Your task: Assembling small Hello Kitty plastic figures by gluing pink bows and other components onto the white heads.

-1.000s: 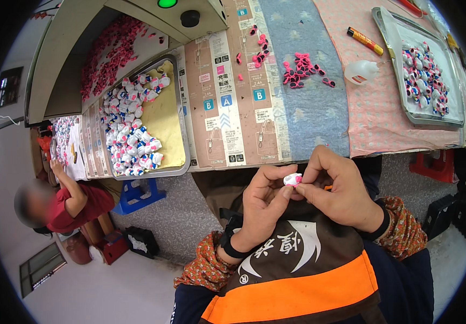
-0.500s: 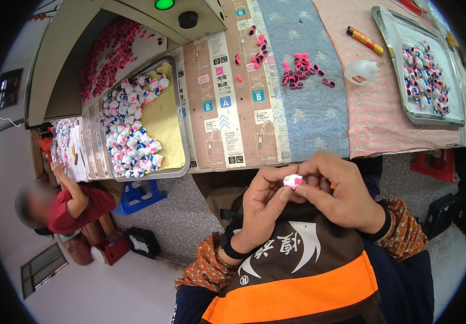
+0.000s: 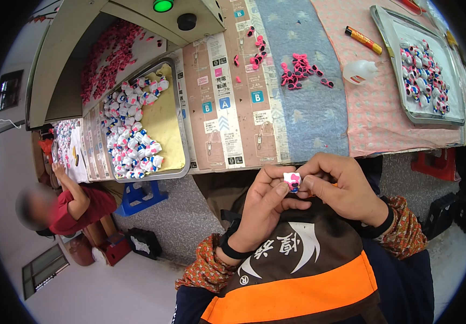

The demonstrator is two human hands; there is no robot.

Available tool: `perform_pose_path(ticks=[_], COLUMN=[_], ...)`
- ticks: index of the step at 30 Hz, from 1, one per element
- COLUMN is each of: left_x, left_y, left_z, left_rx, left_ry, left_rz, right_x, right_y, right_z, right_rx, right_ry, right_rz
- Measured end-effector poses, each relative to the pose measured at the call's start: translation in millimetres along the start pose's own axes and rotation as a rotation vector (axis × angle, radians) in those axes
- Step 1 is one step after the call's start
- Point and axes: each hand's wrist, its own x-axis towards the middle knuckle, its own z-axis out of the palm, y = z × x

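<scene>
One white-headed figurine (image 3: 291,177), roughly upright, is pinched in the left hand (image 3: 261,205); just right of it, the right hand (image 3: 346,190) shows an unclear grip.

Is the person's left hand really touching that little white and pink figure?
Touching. The head view shows the left hand gripping the figure, its thumb lying against the figure's left side without a gap.

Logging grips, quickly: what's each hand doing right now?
Left hand: closed, holding a white-and-pink figurine.
Right hand: curled at the figurine's edge; whether it grips cannot be told.
</scene>
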Motion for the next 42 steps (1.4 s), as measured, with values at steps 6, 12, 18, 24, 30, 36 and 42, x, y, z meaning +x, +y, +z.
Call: perform_pose_path(ticks=[6,12,18,24,30,36,42], left_x=[-0.3,-0.3,-0.2,-1.1,1.2,-3.8,-6.3], left_y=[1.6,-4.9,-6.3,-7.1,-5.0,1.0,1.9], left_z=[2.9,-0.9,0.0,-1.3,-3.2,-1.3,0.8], left_rx=[-0.035,0.074,0.132,0.161,0.166,0.155,0.427], left_ry=[0.003,-0.015,-0.075,-0.087,-0.116,-0.081,0.000], left_rz=[-0.006,0.084,0.208,0.234,0.230,0.157,0.278], right_x=[-0.7,0.4,-0.6,-1.3,-0.7,0.1,2.3], right_y=[-6.5,1.0,0.7,2.6,1.7,5.3,10.7], right_z=[3.6,5.0,6.6,7.0,5.4,-0.2,-4.9], right_rx=[-0.054,-0.189,-0.181,-0.163,-0.161,0.048,0.078], right_ry=[0.020,0.051,0.035,0.033,0.018,-0.051,-0.084], right_rz=[0.018,-0.045,-0.124,-0.147,-0.156,-0.035,-0.038])
